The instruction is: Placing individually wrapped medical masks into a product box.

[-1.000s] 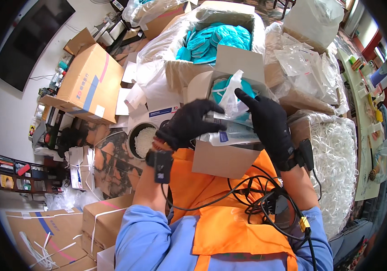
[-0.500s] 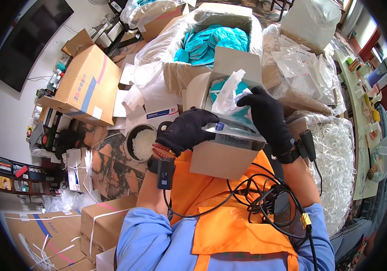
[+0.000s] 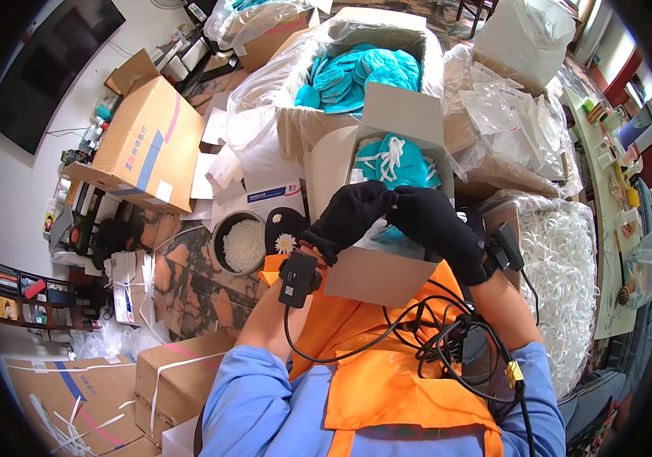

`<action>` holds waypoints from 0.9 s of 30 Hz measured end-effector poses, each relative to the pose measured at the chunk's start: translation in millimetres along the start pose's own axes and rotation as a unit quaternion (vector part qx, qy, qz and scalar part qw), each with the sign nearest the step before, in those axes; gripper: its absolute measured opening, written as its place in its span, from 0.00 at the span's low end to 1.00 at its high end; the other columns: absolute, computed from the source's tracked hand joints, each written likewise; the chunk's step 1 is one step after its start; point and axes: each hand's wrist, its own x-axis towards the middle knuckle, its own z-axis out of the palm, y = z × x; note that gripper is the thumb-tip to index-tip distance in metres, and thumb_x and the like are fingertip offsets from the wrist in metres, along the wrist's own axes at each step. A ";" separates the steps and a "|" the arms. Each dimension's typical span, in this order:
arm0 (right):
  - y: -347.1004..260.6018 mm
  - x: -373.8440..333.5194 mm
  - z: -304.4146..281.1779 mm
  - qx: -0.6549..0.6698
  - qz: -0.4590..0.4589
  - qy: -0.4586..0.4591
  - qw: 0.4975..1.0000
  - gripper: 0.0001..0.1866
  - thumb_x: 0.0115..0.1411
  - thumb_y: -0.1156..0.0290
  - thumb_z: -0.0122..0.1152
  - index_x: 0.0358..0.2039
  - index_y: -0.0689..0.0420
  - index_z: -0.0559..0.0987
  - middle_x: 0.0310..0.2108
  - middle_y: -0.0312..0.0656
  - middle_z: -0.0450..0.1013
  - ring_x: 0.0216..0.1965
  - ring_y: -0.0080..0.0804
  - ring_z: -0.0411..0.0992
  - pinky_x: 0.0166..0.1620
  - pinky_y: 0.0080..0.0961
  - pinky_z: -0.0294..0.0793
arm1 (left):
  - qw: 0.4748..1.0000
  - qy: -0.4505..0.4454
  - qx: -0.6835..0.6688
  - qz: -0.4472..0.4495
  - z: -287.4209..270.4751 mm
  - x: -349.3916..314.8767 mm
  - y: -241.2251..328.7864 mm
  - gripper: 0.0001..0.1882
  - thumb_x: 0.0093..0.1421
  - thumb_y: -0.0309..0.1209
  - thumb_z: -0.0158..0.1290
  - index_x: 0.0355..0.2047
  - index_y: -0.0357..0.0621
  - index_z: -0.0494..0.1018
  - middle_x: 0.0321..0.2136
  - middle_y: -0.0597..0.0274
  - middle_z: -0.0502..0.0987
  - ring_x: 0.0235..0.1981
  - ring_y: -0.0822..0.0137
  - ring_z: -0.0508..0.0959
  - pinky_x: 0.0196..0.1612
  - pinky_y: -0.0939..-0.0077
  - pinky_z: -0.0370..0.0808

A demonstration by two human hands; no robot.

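Both my hands wear black gloves. My left hand [image 3: 355, 215] and my right hand [image 3: 434, 226] meet over the near part of a small open carton [image 3: 379, 276], fingertips pinched together. What they pinch is hidden by the fingers. Just below them, some whitish plastic [image 3: 375, 233] and a bit of teal show inside the carton. Farther back in the same carton lie teal face masks [image 3: 409, 169], with a bunch of white straps [image 3: 391, 154] on top. The carton's far flap [image 3: 402, 114] stands up, while its near flap hangs toward my orange apron [image 3: 387, 388].
Beyond the carton stands a plastic-lined box [image 3: 310, 137] heaped with teal masks [image 3: 368, 76]. To the right is a bin of white straps [image 3: 554, 282]. A round pot of white pellets [image 3: 243, 245] sits at left, near a large cardboard box [image 3: 151, 145]. Black cables [image 3: 447, 335] hang over my apron.
My left hand has moved up and right from the carton's side, and my right hand has come down to meet it. The white plastic my right hand held up is lowered, uncovering masks and straps.
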 end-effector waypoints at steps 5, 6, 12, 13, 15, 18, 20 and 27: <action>-21.8 -7.0 -7.2 -0.029 -0.060 0.098 0.993 0.04 0.54 0.71 0.60 0.30 0.54 0.78 0.28 0.43 0.72 0.33 0.46 0.73 0.37 0.38 0.71 | 0.944 0.095 0.289 0.130 12.8 10.9 -17.3 0.11 0.65 0.35 0.52 0.28 0.44 0.75 0.26 0.57 0.78 0.24 0.58 0.78 0.29 0.61 0.74; -27.7 -11.0 -5.0 -0.048 -0.069 0.106 0.991 0.04 0.53 0.72 0.61 0.30 0.55 0.78 0.27 0.43 0.71 0.32 0.46 0.71 0.37 0.38 0.70 | 0.909 0.125 0.360 0.166 15.4 14.0 -19.8 0.11 0.65 0.36 0.51 0.27 0.45 0.75 0.25 0.58 0.78 0.24 0.57 0.78 0.29 0.61 0.74; -60.5 -32.2 -18.2 -0.076 -0.069 0.048 0.994 0.02 0.53 0.72 0.59 0.28 0.54 0.76 0.26 0.43 0.68 0.32 0.44 0.69 0.37 0.40 0.66 | 0.847 0.148 0.510 0.014 12.6 29.7 -31.5 0.09 0.64 0.38 0.49 0.31 0.50 0.75 0.26 0.60 0.77 0.28 0.58 0.80 0.28 0.63 0.75; -63.7 -35.5 -26.5 -0.092 -0.072 0.045 0.992 0.02 0.53 0.71 0.59 0.29 0.53 0.77 0.25 0.43 0.68 0.32 0.44 0.69 0.37 0.40 0.66 | 0.843 0.138 0.519 -0.027 10.6 33.1 -26.9 0.09 0.64 0.39 0.49 0.30 0.50 0.75 0.26 0.60 0.77 0.28 0.57 0.80 0.27 0.63 0.75; -72.2 -44.2 -38.2 -0.153 -0.085 0.101 0.979 0.02 0.53 0.69 0.60 0.29 0.50 0.79 0.26 0.41 0.68 0.32 0.42 0.70 0.36 0.39 0.67 | 0.814 0.094 0.568 -0.073 6.4 35.1 -17.3 0.10 0.64 0.39 0.49 0.30 0.51 0.76 0.27 0.59 0.79 0.28 0.56 0.81 0.27 0.59 0.76; -59.6 -36.9 -44.4 -0.207 -0.044 0.160 0.964 0.02 0.53 0.68 0.61 0.27 0.51 0.79 0.26 0.40 0.68 0.32 0.41 0.70 0.36 0.38 0.68 | 0.842 0.128 0.523 -0.036 0.8 36.1 -42.8 0.11 0.63 0.41 0.51 0.31 0.49 0.76 0.31 0.55 0.80 0.30 0.52 0.81 0.31 0.57 0.76; -38.7 -31.5 -51.8 -0.177 -0.049 0.192 0.964 0.04 0.53 0.68 0.62 0.26 0.52 0.78 0.25 0.41 0.68 0.30 0.43 0.71 0.33 0.40 0.68 | 0.931 0.191 0.310 0.009 2.0 32.0 28.2 0.17 0.56 0.38 0.61 0.42 0.44 0.75 0.41 0.51 0.78 0.41 0.51 0.79 0.44 0.60 0.76; -23.4 -4.5 -54.7 -0.090 -0.087 0.138 0.983 0.16 0.50 0.72 0.66 0.41 0.54 0.78 0.35 0.45 0.75 0.38 0.48 0.74 0.39 0.40 0.74 | 0.981 -0.055 0.135 0.126 -5.4 14.9 61.7 0.34 0.46 0.35 0.69 0.53 0.43 0.69 0.48 0.48 0.76 0.49 0.52 0.77 0.53 0.63 0.72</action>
